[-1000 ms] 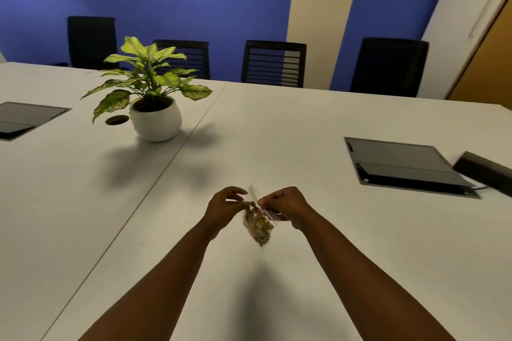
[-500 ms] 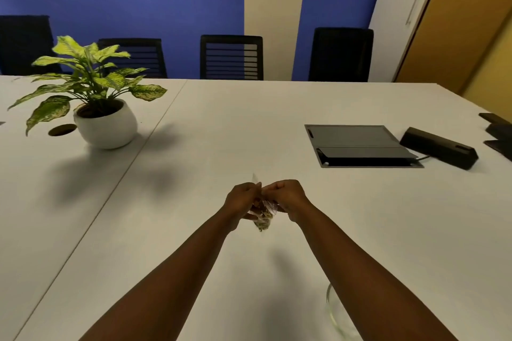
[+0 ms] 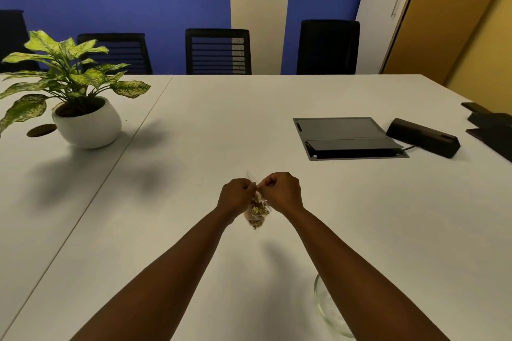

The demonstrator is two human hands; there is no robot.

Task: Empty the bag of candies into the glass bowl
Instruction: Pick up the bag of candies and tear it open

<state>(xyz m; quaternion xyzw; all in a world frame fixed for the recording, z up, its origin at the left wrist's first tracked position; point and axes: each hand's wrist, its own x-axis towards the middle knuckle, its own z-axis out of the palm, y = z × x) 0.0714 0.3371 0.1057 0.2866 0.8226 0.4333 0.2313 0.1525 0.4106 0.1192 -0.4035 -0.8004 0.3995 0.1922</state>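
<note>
A small clear plastic bag of candies (image 3: 257, 212) hangs above the white table, its top pinched between both fists. My left hand (image 3: 235, 195) grips the top edge from the left and my right hand (image 3: 281, 191) grips it from the right, knuckles almost touching. The greenish-brown candies sit bunched in the bag's lower part. The glass bowl (image 3: 324, 310) stands on the table at the bottom right, mostly hidden under my right forearm; only its left rim shows.
A potted plant (image 3: 83, 116) stands at the left by a cable hole (image 3: 41, 130). A grey floor-box lid (image 3: 346, 137) and a black device (image 3: 422, 137) lie at the right. Black chairs (image 3: 218, 51) line the table's far edge.
The view has swung right and down, bringing the bowl's rim into sight. My hands have closed tighter together on the bag's top.
</note>
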